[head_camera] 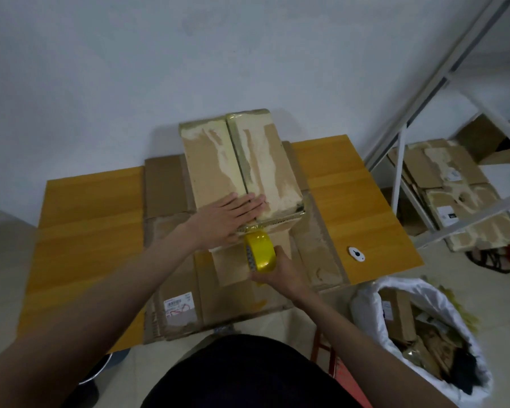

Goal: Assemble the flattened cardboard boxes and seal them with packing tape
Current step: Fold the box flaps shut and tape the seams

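Head view
Box: an assembled cardboard box (242, 163) stands on a layer of flattened cardboard boxes (171, 260) spread over the orange wooden table (83, 207); its two top flaps are closed and meet along a centre seam running away from the person.
Left hand: the left hand (227, 216) lies flat on the near end of the box top, its fingers (248, 203) straight and slightly spread across the seam, pressing down.
Right hand: the right hand (280, 270) grips a yellow roll of packing tape (259, 251), fingers curled round it, just below the near top edge of the box, against the box's near face.
Tape: a strip appears to run from the roll up to the box edge; how far it reaches along the seam I cannot tell.
Table, right: a small white round object (357, 254) lies on the bare wood, well apart from the box.
Floor, right: a white bag (418, 334) filled with cardboard scraps.
Background, right: a white metal shelf frame (404, 134) with more flattened cardboard (445, 178) stacked inside it.
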`<state>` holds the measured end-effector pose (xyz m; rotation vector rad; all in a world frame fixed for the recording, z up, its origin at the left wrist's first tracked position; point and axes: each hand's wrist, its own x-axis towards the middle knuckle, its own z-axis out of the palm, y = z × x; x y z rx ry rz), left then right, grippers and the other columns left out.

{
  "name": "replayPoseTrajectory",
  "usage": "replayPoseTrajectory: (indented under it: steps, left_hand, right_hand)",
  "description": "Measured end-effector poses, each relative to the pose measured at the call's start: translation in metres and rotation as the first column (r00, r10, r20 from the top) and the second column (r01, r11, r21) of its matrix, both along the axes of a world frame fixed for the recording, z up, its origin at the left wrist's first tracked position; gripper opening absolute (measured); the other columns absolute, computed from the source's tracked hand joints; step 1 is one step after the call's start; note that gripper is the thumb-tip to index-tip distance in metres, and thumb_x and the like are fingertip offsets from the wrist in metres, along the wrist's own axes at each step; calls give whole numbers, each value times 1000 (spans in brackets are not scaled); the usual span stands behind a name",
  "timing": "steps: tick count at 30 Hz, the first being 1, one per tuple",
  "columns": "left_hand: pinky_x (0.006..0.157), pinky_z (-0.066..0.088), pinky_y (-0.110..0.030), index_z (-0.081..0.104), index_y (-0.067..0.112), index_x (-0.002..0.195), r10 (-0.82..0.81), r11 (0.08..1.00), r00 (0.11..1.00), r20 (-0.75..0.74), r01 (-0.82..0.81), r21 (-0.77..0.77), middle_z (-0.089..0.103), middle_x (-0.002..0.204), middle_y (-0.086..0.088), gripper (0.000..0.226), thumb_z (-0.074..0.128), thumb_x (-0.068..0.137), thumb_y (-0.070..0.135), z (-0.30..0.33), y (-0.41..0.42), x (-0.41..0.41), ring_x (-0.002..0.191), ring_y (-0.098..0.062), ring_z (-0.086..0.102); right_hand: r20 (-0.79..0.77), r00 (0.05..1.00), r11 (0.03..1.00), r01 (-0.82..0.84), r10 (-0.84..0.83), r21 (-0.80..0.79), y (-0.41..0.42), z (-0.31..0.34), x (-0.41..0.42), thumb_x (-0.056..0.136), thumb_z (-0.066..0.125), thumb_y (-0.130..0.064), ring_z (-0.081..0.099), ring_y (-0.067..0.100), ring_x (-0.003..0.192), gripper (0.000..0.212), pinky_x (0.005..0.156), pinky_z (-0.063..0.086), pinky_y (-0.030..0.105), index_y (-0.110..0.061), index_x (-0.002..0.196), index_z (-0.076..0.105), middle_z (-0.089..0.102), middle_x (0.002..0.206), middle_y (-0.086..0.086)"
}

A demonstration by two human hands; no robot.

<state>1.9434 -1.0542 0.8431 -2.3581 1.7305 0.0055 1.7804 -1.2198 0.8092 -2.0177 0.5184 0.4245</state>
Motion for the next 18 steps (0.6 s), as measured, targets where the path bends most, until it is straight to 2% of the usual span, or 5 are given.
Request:
replayPoseTrajectory:
  steps: [3,5,7,11,18]
  left_hand:
    - [125,0,-41,-18,19,157,15,1000,999,-32,-14,24,-23,165,2,80,32,101,46,-19,1,5,152,-18,-19]
    - [125,-2,-40,-17,20,157,23,999,998,-62,-21,36,-23,164,3,74,29,104,43,-32,-2,4,152,-17,-19]
    - [125,-2,-41,-15,20,158,37,999,997,-63,-34,36,-21,165,3,69,24,104,39,-43,-6,1,152,-18,-18]
    - [125,-3,-41,-18,19,157,56,994,997,-49,-51,95,-25,164,2,80,38,103,35,-55,-9,-4,151,-19,-21]
    - [125,3,-43,-9,18,159,105,991,994,-14,-103,80,-17,166,2,85,47,95,16,-42,-12,-3,153,-20,-15]
  right_hand:
    - [-58,998,999,-32,33,14,-7,-7,8,78,83,-40,58,19,87,57,60,41,24,-8,114,53,59,98,2]
    - [-93,993,997,-79,77,-26,-13,-16,9,84,77,-40,55,14,82,50,51,35,13,-8,114,54,56,94,-2]
    - [-119,990,996,-85,82,-22,-16,-27,9,90,71,-36,55,17,88,44,54,38,12,-7,118,54,58,101,1]
    - [-153,987,997,-32,42,70,-17,-47,10,95,66,-21,60,32,105,34,87,50,44,-2,120,53,62,114,14]
    - [-81,996,977,-23,41,210,-29,-55,16,93,67,-20,58,23,93,23,75,44,33,-10,109,56,61,98,1]
